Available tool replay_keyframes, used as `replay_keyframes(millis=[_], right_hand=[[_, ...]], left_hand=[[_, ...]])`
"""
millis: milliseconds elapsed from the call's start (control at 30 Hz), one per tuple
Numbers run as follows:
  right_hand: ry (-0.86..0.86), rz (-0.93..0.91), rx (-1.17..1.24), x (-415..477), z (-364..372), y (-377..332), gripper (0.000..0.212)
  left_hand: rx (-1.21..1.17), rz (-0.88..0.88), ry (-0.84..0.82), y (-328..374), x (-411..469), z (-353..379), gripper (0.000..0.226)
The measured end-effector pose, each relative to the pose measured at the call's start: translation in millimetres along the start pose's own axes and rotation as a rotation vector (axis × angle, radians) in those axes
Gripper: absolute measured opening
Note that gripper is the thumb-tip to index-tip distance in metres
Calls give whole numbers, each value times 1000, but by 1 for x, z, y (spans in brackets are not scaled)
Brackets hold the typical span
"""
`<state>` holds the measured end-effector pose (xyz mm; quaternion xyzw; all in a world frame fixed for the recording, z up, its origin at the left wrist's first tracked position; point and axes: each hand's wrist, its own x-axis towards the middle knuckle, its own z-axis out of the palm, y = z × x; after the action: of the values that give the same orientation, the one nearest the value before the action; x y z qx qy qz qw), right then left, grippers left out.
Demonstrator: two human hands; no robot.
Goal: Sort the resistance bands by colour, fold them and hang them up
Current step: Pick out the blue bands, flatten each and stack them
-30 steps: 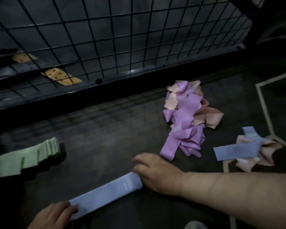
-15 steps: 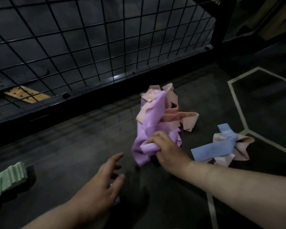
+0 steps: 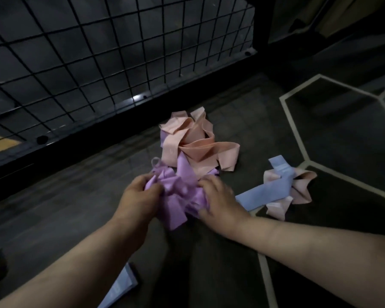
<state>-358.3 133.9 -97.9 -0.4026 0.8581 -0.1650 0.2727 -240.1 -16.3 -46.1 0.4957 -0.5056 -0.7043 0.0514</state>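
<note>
Nearest, a blue band (image 3: 120, 287) lies on the dark floor (image 3: 53, 207) beside the left forearm. Beyond it, the left hand (image 3: 138, 196) and right hand (image 3: 218, 196) grip a bunch of purple bands (image 3: 178, 196) from either side, fingers curled into the cloth. To the right, a second blue band (image 3: 265, 193) crosses a small pink heap (image 3: 300, 187). A pile of pink bands (image 3: 193, 147) touches the purple bunch's far side. A wire mesh panel (image 3: 98, 63) stands farthest.
</note>
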Motion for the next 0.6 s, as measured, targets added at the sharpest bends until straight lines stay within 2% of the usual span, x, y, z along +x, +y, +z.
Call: replay_keyframes(millis=[100, 167, 200, 300, 367, 467, 533, 600], right_hand=[[-133, 292, -337, 5, -11, 31, 69], [-166, 347, -450, 0, -18, 50, 66], [-171, 352, -491, -4, -21, 58, 63], [-185, 286, -668, -10, -25, 70, 59], [-237, 230, -783, -8, -28, 67, 52], [-346, 208, -919, -1, -35, 59, 48], [-431, 226, -877, 4, -42, 53, 51], [-419, 184, -719, 4, -50, 42, 37]], left_hand=[[-141, 68, -237, 15, -4, 16, 34], [-240, 5, -405, 23, -6, 28, 53], [-297, -55, -426, 25, -6, 32, 59], [-283, -181, -316, 22, -6, 38, 57], [-118, -185, -233, 15, -4, 35, 45], [124, -151, -231, 2, -6, 24, 30], [202, -138, -242, -4, -10, 16, 25], [259, -122, -251, -7, -13, 9, 26]])
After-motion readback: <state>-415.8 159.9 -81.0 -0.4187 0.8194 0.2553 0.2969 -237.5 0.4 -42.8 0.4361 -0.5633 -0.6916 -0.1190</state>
